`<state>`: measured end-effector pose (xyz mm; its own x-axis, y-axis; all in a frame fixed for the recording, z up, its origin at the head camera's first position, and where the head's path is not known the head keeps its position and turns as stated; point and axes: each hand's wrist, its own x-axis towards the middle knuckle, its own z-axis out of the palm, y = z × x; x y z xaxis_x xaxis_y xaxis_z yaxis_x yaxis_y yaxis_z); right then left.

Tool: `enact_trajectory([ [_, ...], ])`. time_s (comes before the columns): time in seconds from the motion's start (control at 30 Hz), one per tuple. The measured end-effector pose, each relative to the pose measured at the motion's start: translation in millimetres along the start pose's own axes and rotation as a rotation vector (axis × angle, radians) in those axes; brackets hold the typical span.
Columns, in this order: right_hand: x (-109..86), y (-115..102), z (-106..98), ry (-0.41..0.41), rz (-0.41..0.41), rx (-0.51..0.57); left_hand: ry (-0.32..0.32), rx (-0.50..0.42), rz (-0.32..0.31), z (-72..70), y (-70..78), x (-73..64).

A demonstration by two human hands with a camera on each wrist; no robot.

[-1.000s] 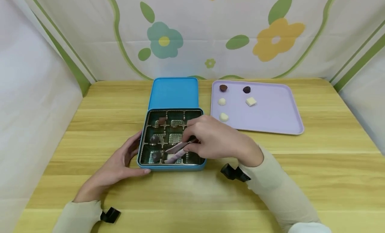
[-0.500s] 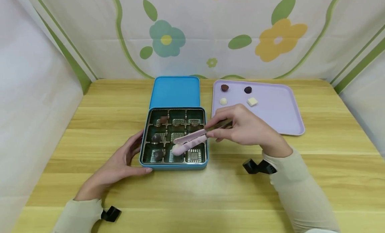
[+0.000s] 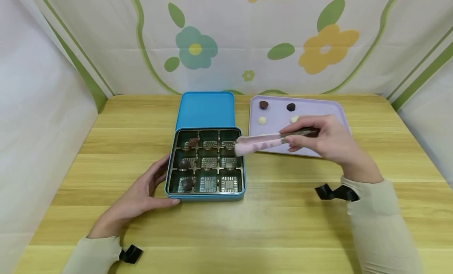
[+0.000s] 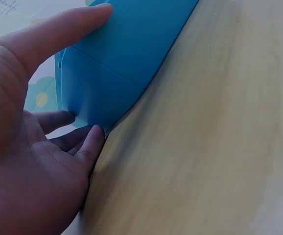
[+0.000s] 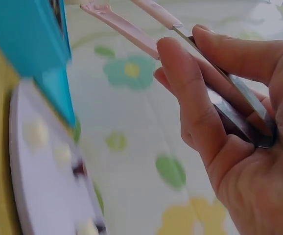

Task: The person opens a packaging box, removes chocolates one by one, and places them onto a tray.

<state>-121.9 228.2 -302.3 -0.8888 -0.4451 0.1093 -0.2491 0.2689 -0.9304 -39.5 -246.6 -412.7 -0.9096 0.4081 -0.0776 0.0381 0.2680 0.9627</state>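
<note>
A blue tin (image 3: 205, 197) with a divided insert stands left of centre. Its left column holds a brown square chocolate (image 3: 192, 142) and two dark chocolates, one in the middle (image 3: 184, 164) and one in front (image 3: 187, 183). My left hand (image 3: 143, 193) holds the tin's front left corner, thumb on the front wall, fingers against the side. With my right hand (image 3: 323, 142) I grip pink-tipped tongs (image 3: 260, 143) over the tin's right edge. A pale piece (image 5: 74, 2) partly shows at the tong tips, cut off by the right wrist view's edge.
Behind the tin lies its blue lid (image 3: 206, 109). A lilac tray (image 3: 318, 102) at the back right carries a brown chocolate (image 3: 263, 105), a dark one (image 3: 291, 107) and white ones (image 3: 262, 120), some partly hidden by my right hand and the tongs.
My right hand has lifted the tongs out of the front middle compartment and moved them right and back to the tin's edge. That compartment's pale piece is gone from it. The left hand stays put.
</note>
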Motion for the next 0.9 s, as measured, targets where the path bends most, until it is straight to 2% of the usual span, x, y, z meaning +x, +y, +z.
enact_trajectory([
  [0.13, -22.9, 21.8, -37.7, 0.137, 0.082, 0.063, -0.004, -0.007, -0.001, 1.2, -0.4, 1.0],
  [0.23, -40.6, 37.6, -65.5, 0.242, 0.161, 0.051, -0.007, -0.009, -0.003, 1.8, -0.4, 1.2],
  [0.4, -54.1, 59.6, -95.4, 0.315, 0.311, -0.015, -0.003, -0.017, 0.017, 2.5, 1.1, 0.9],
  [0.47, -54.8, 67.3, -100.5, 0.317, 0.363, -0.020, -0.003, -0.019, 0.026, 2.2, 1.8, 0.4],
  [0.6, -55.2, 79.2, -105.3, 0.311, 0.414, 0.030, -0.006, -0.013, 0.036, 2.6, 0.4, -0.2],
  [0.73, -56.8, 86.3, -106.8, 0.308, 0.405, 0.139, -0.001, -0.004, 0.045, 2.2, -3.5, 0.3],
  [0.9, -58.5, 89.2, -107.3, 0.327, 0.403, 0.180, 0.006, 0.003, 0.025, -0.1, -5.1, 1.5],
])
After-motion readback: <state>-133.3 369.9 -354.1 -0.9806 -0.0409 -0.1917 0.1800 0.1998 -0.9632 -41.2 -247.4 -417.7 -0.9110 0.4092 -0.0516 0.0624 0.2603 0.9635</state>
